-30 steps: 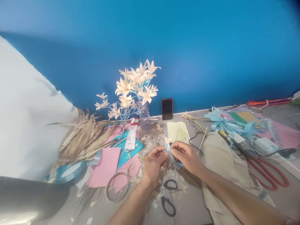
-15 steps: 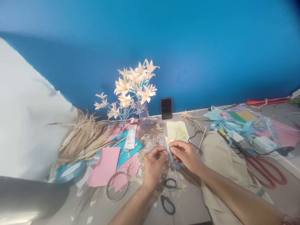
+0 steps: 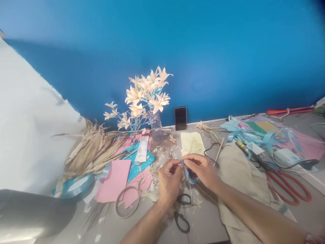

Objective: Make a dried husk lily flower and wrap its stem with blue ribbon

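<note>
My left hand [image 3: 170, 179] is closed in a pinch at the top of a thin flower stem. My right hand [image 3: 201, 170] pinches at the same spot, fingertips almost touching the left ones. A light blue ribbon [image 3: 186, 173] hangs down from between the fingers. The flower head is mostly hidden behind my fingertips. Below the hands lie scissors with black handles [image 3: 182, 227], their blades out of sight. Beyond the hands, a pale yellow sheet [image 3: 192, 143] lies among dry scraps [image 3: 165, 149].
Cream flowers [image 3: 147, 88] stand in a clear vase [image 3: 155, 127] by the blue wall, beside a phone [image 3: 180, 118]. Left are dried husks [image 3: 88, 149], pink paper [image 3: 114, 178] and a tape roll [image 3: 127, 202]. Right are beige cloth [image 3: 236, 179], red-handled scissors [image 3: 289, 186] and cables.
The pinched fingertips have drawn together at the stem. The flower head, visible above them before, is now mostly covered. My left hand has shifted slightly right; the view has tilted a little.
</note>
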`<move>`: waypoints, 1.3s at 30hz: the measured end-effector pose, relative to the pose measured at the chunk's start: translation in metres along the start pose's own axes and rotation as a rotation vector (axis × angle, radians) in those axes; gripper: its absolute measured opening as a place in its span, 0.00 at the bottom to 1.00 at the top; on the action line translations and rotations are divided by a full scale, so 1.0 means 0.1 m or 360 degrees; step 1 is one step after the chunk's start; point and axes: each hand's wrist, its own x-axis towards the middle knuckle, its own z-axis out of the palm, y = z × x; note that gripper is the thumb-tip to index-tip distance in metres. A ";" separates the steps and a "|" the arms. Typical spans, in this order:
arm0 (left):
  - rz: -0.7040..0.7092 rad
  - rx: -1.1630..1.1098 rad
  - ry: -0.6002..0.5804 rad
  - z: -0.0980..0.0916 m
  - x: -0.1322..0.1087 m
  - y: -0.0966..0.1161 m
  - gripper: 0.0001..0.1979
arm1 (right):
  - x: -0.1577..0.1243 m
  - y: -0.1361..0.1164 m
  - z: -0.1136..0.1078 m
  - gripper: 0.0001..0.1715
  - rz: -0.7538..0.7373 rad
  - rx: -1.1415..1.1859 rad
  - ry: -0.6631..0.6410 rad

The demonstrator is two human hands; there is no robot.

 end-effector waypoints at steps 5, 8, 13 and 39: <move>0.0093 0.0048 -0.0021 -0.01 0.01 -0.02 0.08 | -0.05 0.08 0.00 0.12 -0.0903 -0.0782 0.0171; 0.0173 0.0092 -0.0016 -0.01 0.00 -0.04 0.08 | -0.06 0.07 -0.02 0.12 -0.1156 -0.1228 0.0242; 0.0284 0.0250 -0.0033 -0.01 -0.02 -0.03 0.09 | -0.07 0.01 -0.05 0.13 -0.1272 -0.1588 0.0274; 0.0119 0.0129 -0.0087 -0.01 -0.07 0.06 0.06 | 0.06 -0.01 -0.09 0.18 0.0550 0.0690 -0.0226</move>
